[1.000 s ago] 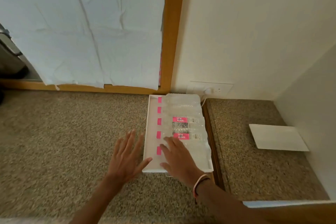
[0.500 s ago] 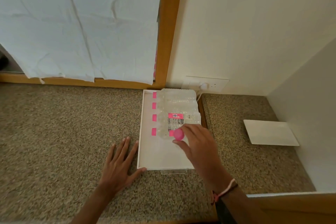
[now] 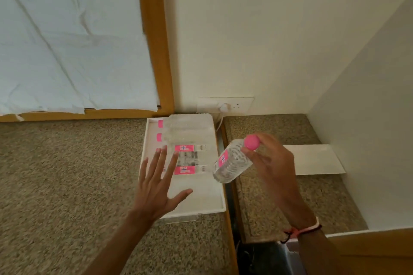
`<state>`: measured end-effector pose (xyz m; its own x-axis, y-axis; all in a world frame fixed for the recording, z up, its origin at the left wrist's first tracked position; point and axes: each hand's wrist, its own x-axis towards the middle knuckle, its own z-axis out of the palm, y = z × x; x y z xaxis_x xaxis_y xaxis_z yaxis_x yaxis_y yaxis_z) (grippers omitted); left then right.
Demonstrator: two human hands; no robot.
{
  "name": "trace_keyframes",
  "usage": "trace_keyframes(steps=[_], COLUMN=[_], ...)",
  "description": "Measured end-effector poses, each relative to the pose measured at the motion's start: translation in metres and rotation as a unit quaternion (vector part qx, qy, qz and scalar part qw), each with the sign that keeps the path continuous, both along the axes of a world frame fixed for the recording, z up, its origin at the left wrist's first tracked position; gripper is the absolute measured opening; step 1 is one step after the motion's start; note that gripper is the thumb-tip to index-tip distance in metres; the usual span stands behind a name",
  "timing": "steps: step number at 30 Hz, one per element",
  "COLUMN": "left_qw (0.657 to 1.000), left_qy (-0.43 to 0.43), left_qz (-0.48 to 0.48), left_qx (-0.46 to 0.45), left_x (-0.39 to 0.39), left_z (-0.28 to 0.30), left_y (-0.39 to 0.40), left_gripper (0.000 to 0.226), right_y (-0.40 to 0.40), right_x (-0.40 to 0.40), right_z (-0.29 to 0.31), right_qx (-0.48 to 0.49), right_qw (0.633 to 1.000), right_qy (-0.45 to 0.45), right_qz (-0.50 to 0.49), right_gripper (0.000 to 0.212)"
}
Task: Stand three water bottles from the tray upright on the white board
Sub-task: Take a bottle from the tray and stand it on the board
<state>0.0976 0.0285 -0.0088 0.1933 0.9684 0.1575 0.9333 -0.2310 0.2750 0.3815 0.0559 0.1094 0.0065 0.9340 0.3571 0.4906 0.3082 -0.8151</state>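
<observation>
My right hand (image 3: 271, 164) grips a clear water bottle (image 3: 231, 163) with a pink cap near its neck. The bottle hangs tilted in the air over the gap beside the tray's right edge. A white tray (image 3: 202, 202) lies on the speckled counter with several more bottles (image 3: 187, 135) lying flat, pink caps to the left. My left hand (image 3: 156, 187) hovers open, fingers spread, over the tray's near left part, covering part of one bottle. The white board (image 3: 317, 159) lies flat on the lower counter at the right, partly hidden behind my right hand.
A wooden strip (image 3: 226, 185) and a dark gap separate the two speckled counters. White walls close in at the back and at the right. A wall socket (image 3: 225, 105) with a plugged cord sits behind the tray. A papered wooden frame (image 3: 156, 51) stands at the back left.
My right hand has lifted one bottle out of the tray and carried it to the right. My left hand rose from the counter and now hovers over the tray.
</observation>
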Motion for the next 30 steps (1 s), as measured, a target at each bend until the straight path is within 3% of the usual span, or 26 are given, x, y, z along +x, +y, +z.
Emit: trace_keyframes(steps=[6,11,15,20,30], left_qw=[0.999,0.997,0.996,0.993,0.986], left_qy=[-0.014,-0.023,0.002,0.018,0.047], left_qz=[-0.041,-0.070,-0.076,-0.060,-0.056], left_qx=[0.017,-0.020,-0.047,-0.099,-0.147], left_x=[0.105,0.195,0.253,0.289,0.306], left_z=[0.008,-0.005,-0.024,-0.061,-0.107], left_y=[0.037,0.064,0.081,0.097,0.102], left_gripper=[0.099,0.101,0.098,0.098,0.100], right_y=[0.033,0.060,0.071,0.079,0.090], right_x=[0.097,0.170,0.212,0.235,0.242], right_z=[0.010,-0.016,-0.041,-0.068,-0.081], right_qx=[0.001,-0.025,-0.071,-0.125,-0.130], right_qw=[0.999,0.994,0.992,0.988,0.989], right_qy=[-0.027,-0.094,-0.092,-0.091,-0.062], right_qz=[-0.023,-0.045,-0.039,-0.022,-0.031], right_gripper=[0.032,0.033,0.034,0.038,0.039])
